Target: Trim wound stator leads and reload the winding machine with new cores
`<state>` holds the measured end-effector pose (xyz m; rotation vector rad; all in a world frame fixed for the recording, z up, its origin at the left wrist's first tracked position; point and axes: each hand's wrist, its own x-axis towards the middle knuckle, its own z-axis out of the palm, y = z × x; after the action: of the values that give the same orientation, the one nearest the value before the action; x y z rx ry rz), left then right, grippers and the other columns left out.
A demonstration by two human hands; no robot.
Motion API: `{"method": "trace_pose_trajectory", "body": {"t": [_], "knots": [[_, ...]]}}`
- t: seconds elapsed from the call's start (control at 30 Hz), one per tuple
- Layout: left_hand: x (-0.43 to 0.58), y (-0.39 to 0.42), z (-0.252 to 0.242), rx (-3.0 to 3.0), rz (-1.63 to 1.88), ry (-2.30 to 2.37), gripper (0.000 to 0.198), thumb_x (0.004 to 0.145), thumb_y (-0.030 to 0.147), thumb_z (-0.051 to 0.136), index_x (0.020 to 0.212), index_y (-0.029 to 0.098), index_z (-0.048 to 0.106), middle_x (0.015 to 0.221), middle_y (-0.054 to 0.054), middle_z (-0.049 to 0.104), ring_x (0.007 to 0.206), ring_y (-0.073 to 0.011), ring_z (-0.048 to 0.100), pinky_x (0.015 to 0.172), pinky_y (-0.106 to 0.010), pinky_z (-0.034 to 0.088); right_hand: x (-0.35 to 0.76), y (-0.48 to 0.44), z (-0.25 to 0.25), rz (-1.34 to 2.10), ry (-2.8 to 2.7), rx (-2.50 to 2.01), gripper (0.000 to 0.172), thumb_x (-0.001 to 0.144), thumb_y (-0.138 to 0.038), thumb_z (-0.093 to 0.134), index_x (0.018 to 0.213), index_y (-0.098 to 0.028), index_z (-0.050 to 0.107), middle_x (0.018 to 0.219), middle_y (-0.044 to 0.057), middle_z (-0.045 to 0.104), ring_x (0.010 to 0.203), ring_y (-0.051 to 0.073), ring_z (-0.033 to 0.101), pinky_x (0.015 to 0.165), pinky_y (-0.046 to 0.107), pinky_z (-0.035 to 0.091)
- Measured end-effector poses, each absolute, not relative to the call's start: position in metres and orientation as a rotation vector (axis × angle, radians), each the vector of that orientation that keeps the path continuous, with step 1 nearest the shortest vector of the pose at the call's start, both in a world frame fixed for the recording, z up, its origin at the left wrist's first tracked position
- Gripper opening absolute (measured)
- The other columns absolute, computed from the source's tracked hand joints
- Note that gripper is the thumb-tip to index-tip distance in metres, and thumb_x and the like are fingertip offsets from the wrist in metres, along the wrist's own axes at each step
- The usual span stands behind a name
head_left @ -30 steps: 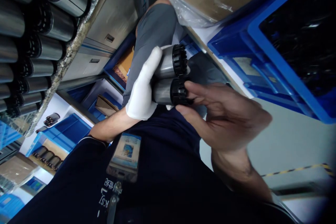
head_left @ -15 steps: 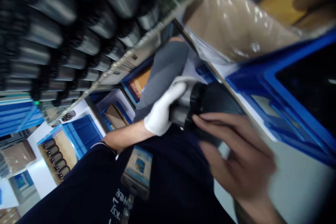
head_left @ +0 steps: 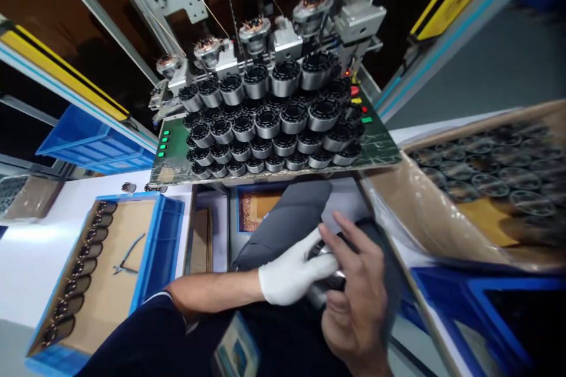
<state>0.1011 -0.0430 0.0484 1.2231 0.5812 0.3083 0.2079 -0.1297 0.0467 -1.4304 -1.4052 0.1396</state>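
Note:
My left hand [head_left: 289, 274], in a white glove, is wrapped round grey metal cylinders with black toothed ends [head_left: 326, 271], held low over my lap. My bare right hand [head_left: 356, 300] lies over the cylinders' ends, its fingers curled against them. The cylinders are mostly hidden between the two hands.
A green tray [head_left: 170, 156] ahead carries several rows of the same cylinders in front of a winding machine [head_left: 283, 35]. A blue crate [head_left: 161, 241] at left holds a row of cylinders and small pliers [head_left: 128, 256]. A plastic-lined carton [head_left: 442, 212] of parts stands at right.
The view has swung up from my lap to the machine and tray. My right hand has closed over the ends of the cylinders, which my left hand still grips.

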Motion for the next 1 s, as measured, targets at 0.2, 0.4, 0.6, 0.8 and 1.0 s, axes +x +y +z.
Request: {"method": "trace_pose_trajectory", "body": {"t": [0.2, 0.4, 0.6, 0.8, 1.0], "knots": [[0.039, -0.014, 0.102, 1.471, 0.54, 0.759, 0.049, 0.089, 0.05, 0.084, 0.123, 0.021, 0.065, 0.11, -0.003, 0.07, 0.099, -0.0185, 0.065, 0.095, -0.033, 0.054, 0.224, -0.17, 0.02, 0.396, -1.213, -1.459, 0.049, 0.115, -0.051, 0.058, 0.154, -0.024, 0.072, 0.163, 0.017, 0.067, 0.149, 0.037, 0.068, 0.123, 0.06, 0.059], [-0.009, 0.097, 0.18, 2.415, 0.933, 1.068, 0.055, 0.085, 0.046, 0.092, 0.13, 0.023, 0.072, 0.127, -0.006, 0.08, 0.113, -0.024, 0.075, 0.107, -0.038, 0.057, 0.263, -0.227, -0.027, 0.759, -0.966, -1.736, 0.051, 0.105, -0.065, 0.073, 0.131, -0.022, 0.083, 0.133, 0.016, 0.085, 0.117, 0.03, 0.086, 0.103, 0.038, 0.073], [-0.008, 0.187, 0.215, 2.965, 0.65, 1.339, 0.063, 0.091, 0.063, 0.091, 0.138, 0.023, 0.077, 0.134, -0.009, 0.082, 0.126, -0.0329, 0.072, 0.095, -0.04, 0.059, 0.237, -0.24, -0.074, 0.941, -1.088, -1.673, 0.032, 0.098, -0.069, 0.07, 0.12, -0.052, 0.087, 0.121, 0.004, 0.088, 0.114, 0.041, 0.087, 0.1, 0.057, 0.074], [0.003, 0.214, 0.214, 3.067, 0.331, 1.394, 0.069, 0.091, 0.075, 0.088, 0.138, 0.024, 0.078, 0.134, -0.01, 0.079, 0.124, -0.0327, 0.068, 0.079, -0.036, 0.054, 0.224, -0.202, -0.066, 1.017, -1.396, -1.49, 0.045, 0.095, -0.058, 0.071, 0.133, -0.082, 0.07, 0.112, -0.006, 0.087, 0.102, 0.04, 0.088, 0.086, 0.057, 0.075], [0.003, 0.222, 0.206, 3.1, 0.258, 1.46, 0.073, 0.092, 0.084, 0.081, 0.138, 0.028, 0.079, 0.134, -0.011, 0.075, 0.12, -0.031, 0.066, 0.067, -0.033, 0.043, 0.262, -0.141, -0.031, 1.081, -1.578, -1.461, 0.044, 0.103, -0.051, 0.069, 0.141, -0.074, 0.071, 0.118, -0.003, 0.086, 0.111, 0.034, 0.088, 0.095, 0.05, 0.074]]}}
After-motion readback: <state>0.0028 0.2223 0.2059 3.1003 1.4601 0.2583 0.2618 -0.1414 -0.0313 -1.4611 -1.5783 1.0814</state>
